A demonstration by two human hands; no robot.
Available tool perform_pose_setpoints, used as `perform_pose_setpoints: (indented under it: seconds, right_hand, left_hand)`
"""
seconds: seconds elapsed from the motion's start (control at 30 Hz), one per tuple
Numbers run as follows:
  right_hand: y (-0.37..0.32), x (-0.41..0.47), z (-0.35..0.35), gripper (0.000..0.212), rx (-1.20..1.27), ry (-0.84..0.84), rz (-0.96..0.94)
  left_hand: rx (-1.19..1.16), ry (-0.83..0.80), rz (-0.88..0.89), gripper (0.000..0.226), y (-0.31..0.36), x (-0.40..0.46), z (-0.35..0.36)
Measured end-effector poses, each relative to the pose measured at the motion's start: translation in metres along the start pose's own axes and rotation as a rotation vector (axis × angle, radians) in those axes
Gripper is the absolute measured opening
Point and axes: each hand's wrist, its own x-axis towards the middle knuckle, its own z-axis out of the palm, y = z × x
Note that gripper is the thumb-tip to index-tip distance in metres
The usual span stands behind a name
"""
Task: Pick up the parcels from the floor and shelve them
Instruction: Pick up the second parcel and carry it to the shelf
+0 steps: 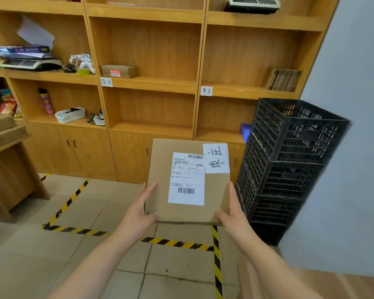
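Note:
A flat brown cardboard parcel (160, 169) with a white shipping label and a handwritten white tag is held up in front of me, above the floor. My left hand (139, 210) grips its lower left edge and my right hand (232, 210) grips its lower right edge. Behind it stands a wooden shelf unit (151, 128) with open compartments; paper name tags are stuck on the shelf edges. A small brown box (119, 71) lies on the middle shelf.
Stacked black plastic crates (289, 160) stand to the right against the grey wall. A wooden desk (7, 169) with brown parcels is at the left. Yellow-black tape (175, 242) marks a rectangle on the tiled floor. The left shelves hold baskets, a spray can and clutter.

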Motion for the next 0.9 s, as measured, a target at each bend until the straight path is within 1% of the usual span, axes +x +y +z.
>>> perform_pose_setpoints:
  seconds: [0.13, 0.33, 0.6, 0.73, 0.9]
  right_hand:
    - [0.007, 0.048, -0.012, 0.083, -0.03, 0.018, -0.029]
    - [0.02, 0.127, -0.028, 0.077, -0.162, 0.086, -0.068]
    - [0.002, 0.26, -0.034, 0.066, -0.298, 0.154, -0.085]
    - [-0.003, 0.331, -0.034, 0.063, -0.304, 0.185, -0.092]
    - [0.004, 0.399, -0.044, 0.064, -0.264, 0.21, -0.066]
  left_hand:
    - [0.016, 0.002, 0.045, 0.078, 0.0, 0.048, 0.015]
    - [-0.014, -0.034, 0.098, 0.075, -0.011, 0.139, 0.034]
    - [0.002, -0.052, 0.186, 0.069, -0.012, 0.293, 0.026]
    - [0.005, -0.1, 0.191, 0.068, -0.012, 0.371, 0.016]
    - [0.0, -0.163, 0.177, 0.067, -0.012, 0.45, 0.024]
